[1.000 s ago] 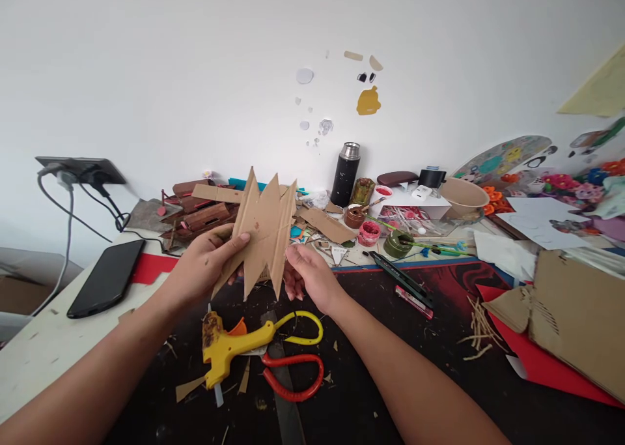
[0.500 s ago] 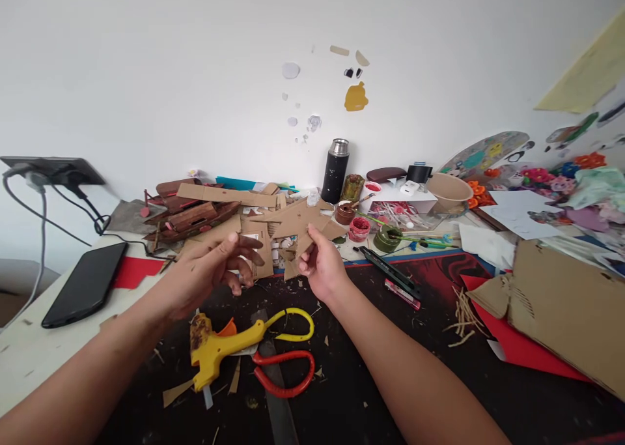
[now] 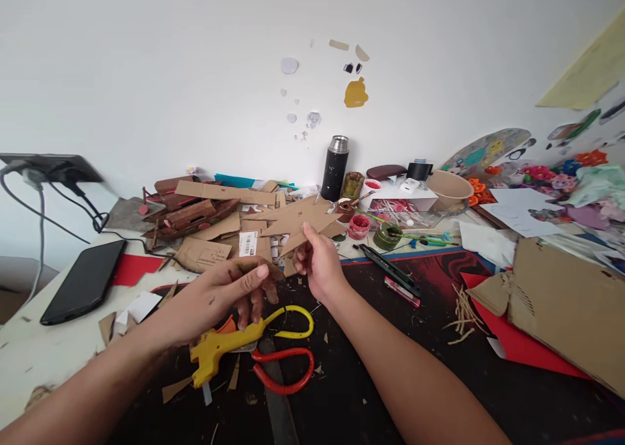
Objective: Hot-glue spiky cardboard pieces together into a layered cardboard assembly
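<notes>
My right hand (image 3: 319, 262) pinches a flat, pointed piece of cut cardboard (image 3: 295, 218) between thumb and fingers, above the mat's far edge. To its left, my left hand (image 3: 239, 288) hangs with fingers loosely curved and apart, holding nothing that I can see. Just below the left hand lies a yellow glue gun (image 3: 217, 350). Beside it is a pair of scissors (image 3: 284, 387) with one red and one yellow handle. A dark metal ruler-like strip (image 3: 280, 416) lies under the scissors.
Behind the hands are cardboard scraps (image 3: 208, 253) and a reddish-brown model boat (image 3: 205, 215). A black flask (image 3: 334, 171), paint jars (image 3: 359, 227) and a utility knife (image 3: 388, 269) stand or lie right of centre. A phone (image 3: 84, 282) lies left; a large cardboard sheet (image 3: 566, 308) right.
My left hand has moved right and down, closer to my right hand, uncovering scraps and a barcode label behind it. The held cardboard has tilted flatter in my right hand.
</notes>
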